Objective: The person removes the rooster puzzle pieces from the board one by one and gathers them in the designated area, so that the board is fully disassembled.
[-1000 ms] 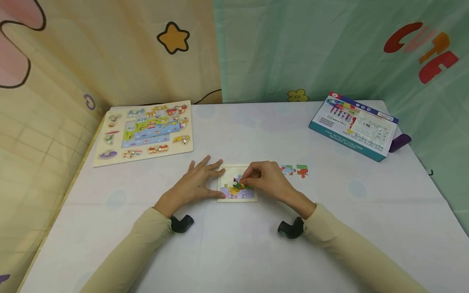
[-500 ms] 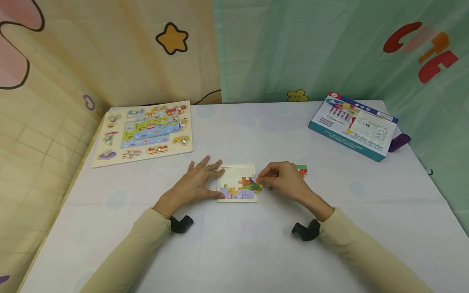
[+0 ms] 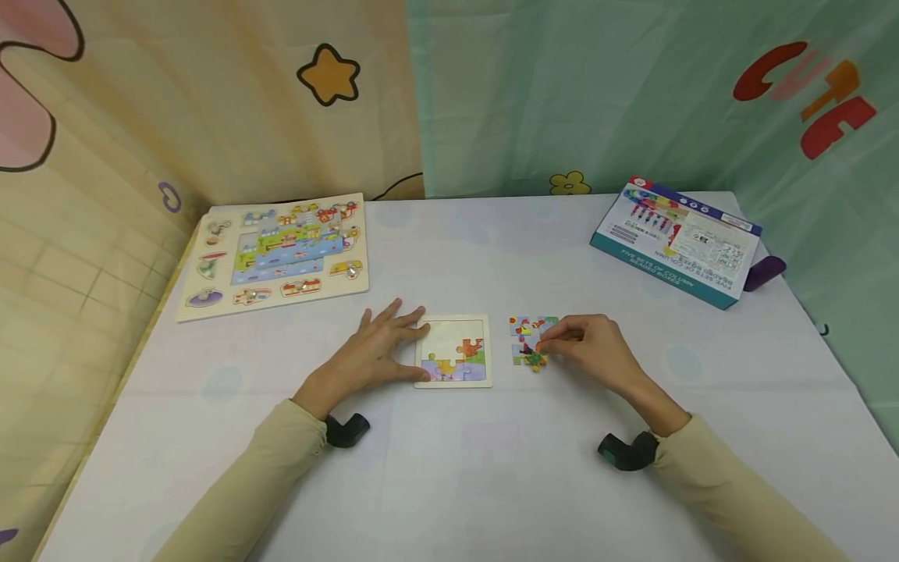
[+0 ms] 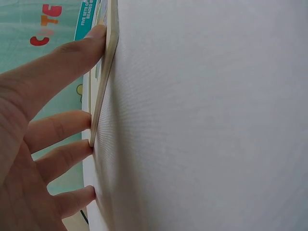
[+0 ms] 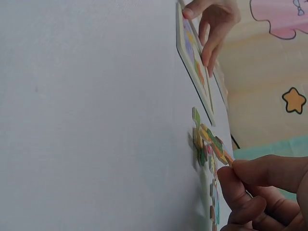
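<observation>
My left hand (image 3: 372, 353) has its fingers spread, with the thumb and fingertips at the left edge of a small wooden puzzle tray (image 3: 489, 351). Joined purple, yellow, orange and green pieces (image 3: 449, 370) fill the tray's lower part; pale backing shows above them. To the right of the tray, my right hand (image 3: 597, 347) pinches a colourful puzzle piece (image 5: 216, 144) between thumb and forefinger. That piece hangs tilted over several loose puzzle pieces (image 3: 521, 323) on the table and partly hides them.
A larger wooden peg puzzle board (image 3: 277, 306) lies at the back left with picture sheets on it. At the back right stands a teal and white box (image 3: 674, 246), a purple object (image 3: 765, 273) beside it. Printed curtains (image 3: 492, 94) hang behind the white table (image 3: 449, 484).
My right hand has moved right, carrying the pinched puzzle piece from over the tray to above the loose pieces. The left hand has stayed at the tray's edge.
</observation>
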The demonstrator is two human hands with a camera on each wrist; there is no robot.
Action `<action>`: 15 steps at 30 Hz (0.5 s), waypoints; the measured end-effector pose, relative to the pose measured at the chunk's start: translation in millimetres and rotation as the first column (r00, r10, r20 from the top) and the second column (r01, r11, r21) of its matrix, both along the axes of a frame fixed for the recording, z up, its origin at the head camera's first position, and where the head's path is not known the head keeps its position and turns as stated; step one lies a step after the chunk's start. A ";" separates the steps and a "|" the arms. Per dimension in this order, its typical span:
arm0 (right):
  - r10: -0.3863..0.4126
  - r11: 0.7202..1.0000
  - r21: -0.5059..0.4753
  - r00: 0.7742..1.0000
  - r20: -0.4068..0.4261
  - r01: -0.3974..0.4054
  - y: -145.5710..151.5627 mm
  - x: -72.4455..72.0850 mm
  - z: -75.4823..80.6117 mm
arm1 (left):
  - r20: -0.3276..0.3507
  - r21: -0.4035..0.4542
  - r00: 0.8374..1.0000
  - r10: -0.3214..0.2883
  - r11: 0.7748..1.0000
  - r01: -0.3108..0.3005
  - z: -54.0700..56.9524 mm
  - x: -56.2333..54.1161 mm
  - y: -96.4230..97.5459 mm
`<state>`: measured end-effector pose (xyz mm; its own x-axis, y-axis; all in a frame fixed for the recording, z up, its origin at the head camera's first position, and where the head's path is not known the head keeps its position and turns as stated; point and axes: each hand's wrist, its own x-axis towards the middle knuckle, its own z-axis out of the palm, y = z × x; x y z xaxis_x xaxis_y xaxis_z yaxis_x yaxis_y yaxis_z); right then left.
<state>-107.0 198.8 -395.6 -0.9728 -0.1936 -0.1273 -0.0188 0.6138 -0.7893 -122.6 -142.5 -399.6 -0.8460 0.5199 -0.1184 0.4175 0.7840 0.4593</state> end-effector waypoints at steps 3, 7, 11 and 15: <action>-0.023 1.000 0.007 1.000 0.013 0.023 8.1 1.8 -0.5 | -0.001 0.000 1.000 -0.002 1.000 0.002 0.0 -0.2 0.1; -0.039 0.999 0.025 0.999 0.004 0.039 16.4 2.8 -1.2 | 0.003 -0.001 1.000 -0.002 1.000 0.002 -0.3 -0.7 0.1; -0.054 0.998 0.037 0.999 0.003 0.054 20.9 2.6 -1.6 | 0.004 0.002 1.000 -0.001 1.000 0.001 0.1 -0.9 0.2; -0.067 0.997 0.033 0.998 0.010 0.067 21.5 3.1 -2.6 | -0.002 0.002 1.000 -0.002 1.000 0.002 0.0 -0.7 0.2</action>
<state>-103.9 220.3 -398.2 -0.9820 -0.1233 -0.1430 0.0318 0.6386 -0.7689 -123.3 -142.3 -399.6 -0.8451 0.5219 -0.1158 0.4200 0.7822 0.4602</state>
